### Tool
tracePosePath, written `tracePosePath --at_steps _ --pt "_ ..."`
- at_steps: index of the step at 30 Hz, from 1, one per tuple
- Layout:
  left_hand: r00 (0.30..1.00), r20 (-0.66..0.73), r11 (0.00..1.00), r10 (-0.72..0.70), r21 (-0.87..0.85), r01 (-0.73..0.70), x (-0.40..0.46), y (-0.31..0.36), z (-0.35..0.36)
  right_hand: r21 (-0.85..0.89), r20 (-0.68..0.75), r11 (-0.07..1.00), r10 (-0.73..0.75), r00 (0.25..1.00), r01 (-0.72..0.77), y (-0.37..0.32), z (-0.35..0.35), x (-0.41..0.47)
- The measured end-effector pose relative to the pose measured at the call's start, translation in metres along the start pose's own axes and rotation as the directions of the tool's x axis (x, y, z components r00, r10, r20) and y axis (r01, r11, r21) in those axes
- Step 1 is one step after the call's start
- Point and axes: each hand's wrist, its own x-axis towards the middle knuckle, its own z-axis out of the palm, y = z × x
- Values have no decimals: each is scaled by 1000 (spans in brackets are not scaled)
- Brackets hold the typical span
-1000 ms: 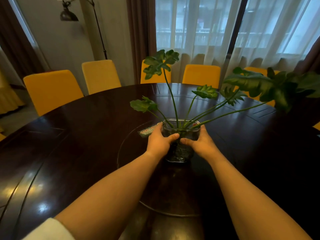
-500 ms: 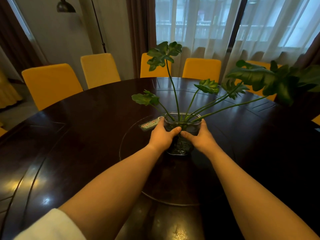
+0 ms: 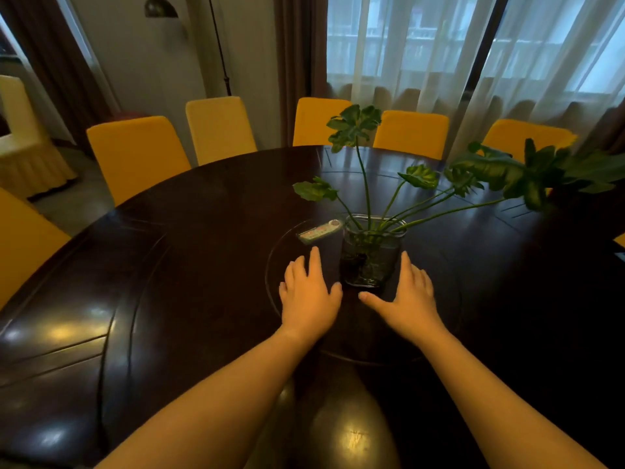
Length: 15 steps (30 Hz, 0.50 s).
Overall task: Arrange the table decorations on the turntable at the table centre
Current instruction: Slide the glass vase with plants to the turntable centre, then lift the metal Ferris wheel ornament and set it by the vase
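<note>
A clear glass vase (image 3: 371,255) with long green stems and broad leaves stands upright on the glass turntable (image 3: 436,319) at the middle of the dark round table (image 3: 189,252). My left hand (image 3: 308,297) hovers open just left of the vase, fingers spread, apart from the glass. My right hand (image 3: 407,296) is open just right of the vase, also apart from it. A white remote control (image 3: 319,231) lies on the turntable behind my left hand, next to the vase.
Several yellow chairs (image 3: 137,154) ring the far side of the table. Sheer curtains (image 3: 439,62) cover the windows behind. A floor lamp (image 3: 161,7) stands at the back left. The plant's long leaves (image 3: 541,174) reach out to the right.
Both hands have let go of the vase and drawn back and apart to either side of it. The vase now stands alone on the turntable.
</note>
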Motion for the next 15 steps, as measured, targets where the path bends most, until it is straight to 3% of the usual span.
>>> tracePosePath --at_steps 4,10,15 --pt "999 2 999 32 13 -32 -68 2 -29 -73 -45 996 -46 998 43 -35 -11 -63" --pt "999 18 953 -40 -300 44 -182 9 -85 21 -37 998 -66 997 66 -96 -22 -185" --pt "995 23 904 -99 -415 99 -291 -19 -124 101 43 995 -24 999 20 -127 -12 -298"
